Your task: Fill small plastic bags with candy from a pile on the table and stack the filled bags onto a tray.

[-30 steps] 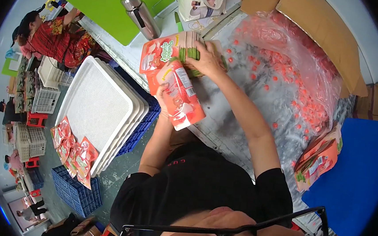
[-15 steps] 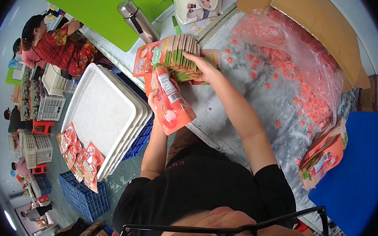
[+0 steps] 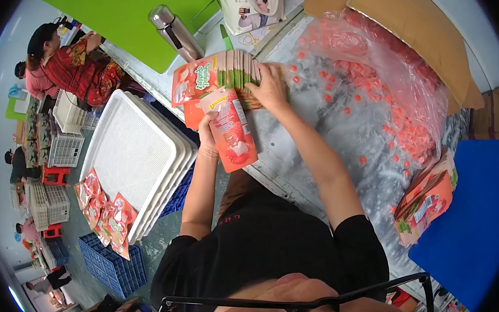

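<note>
My left hand (image 3: 208, 134) is closed on the edge of a flat red-and-pink printed pouch (image 3: 236, 137), tilted over the table's near edge. Behind it, a fanned row of similar pouches (image 3: 231, 69) lies overlapping on the table, the leftmost one face up. My right hand (image 3: 271, 89) rests on the right end of that row, thumb and fingers spread against the pouches. Part of the row's lower side is hidden behind the held pouch.
Small red-wrapped pieces (image 3: 401, 130) spill from a clear plastic bag (image 3: 380, 61) beside cardboard (image 3: 417, 34). More pouches (image 3: 424, 208) lie at the right. A steel thermos (image 3: 177, 33) and white bag (image 3: 249, 9) stand behind. Stacked white trays (image 3: 133, 141) hold filled pouches (image 3: 107, 212) at left.
The held pouch has turned to show another printed face and tilted more upright. My right thumb has spread away from the fingers on the row. The view has shifted slightly.
</note>
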`<state>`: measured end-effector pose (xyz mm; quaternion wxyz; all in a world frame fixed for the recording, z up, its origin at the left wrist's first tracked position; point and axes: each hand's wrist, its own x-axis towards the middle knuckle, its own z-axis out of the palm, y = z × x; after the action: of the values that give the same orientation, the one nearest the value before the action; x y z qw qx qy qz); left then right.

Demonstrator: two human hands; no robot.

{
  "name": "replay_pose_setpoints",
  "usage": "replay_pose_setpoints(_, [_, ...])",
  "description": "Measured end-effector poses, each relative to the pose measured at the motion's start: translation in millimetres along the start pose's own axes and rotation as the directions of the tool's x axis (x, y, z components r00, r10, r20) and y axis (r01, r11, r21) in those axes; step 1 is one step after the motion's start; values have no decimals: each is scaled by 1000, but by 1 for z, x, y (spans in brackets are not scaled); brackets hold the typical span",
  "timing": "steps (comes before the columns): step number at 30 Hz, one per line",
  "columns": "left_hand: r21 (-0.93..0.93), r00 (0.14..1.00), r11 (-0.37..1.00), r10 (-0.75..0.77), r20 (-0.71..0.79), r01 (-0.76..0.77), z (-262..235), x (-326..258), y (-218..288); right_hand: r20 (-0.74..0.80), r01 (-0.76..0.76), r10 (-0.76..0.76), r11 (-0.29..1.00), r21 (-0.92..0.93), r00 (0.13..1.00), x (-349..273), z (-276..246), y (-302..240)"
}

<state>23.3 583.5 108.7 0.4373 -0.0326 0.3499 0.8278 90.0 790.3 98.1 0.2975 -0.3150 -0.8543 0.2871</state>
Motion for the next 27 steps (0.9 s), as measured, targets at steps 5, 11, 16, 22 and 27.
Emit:
replay_pose_setpoints(5, [105,996,990,-91,9,89,28,-33,22,-209,142,-250,893,-426,946,13,-84,83])
replay_pose_setpoints(11, [171,973,964,-219,79,203,12,-60,14,51,46,-25,874,-483,998,-46,-126,153])
replay_pose_setpoints(16, [491,948,868,-213,238,72,35,-85,14,237,86,-53,988,-131,970,-109,-137,155])
replay_pose_setpoints(22, [557,940,829,-224,258,45,42,-101,0,294,-355,199,555,752,935,-161,-170,139])
replay_pose_setpoints(27, [583,929,812,-240,280,34,41,-112,-7,195,-247,189,908,337,962,-194,-184,97])
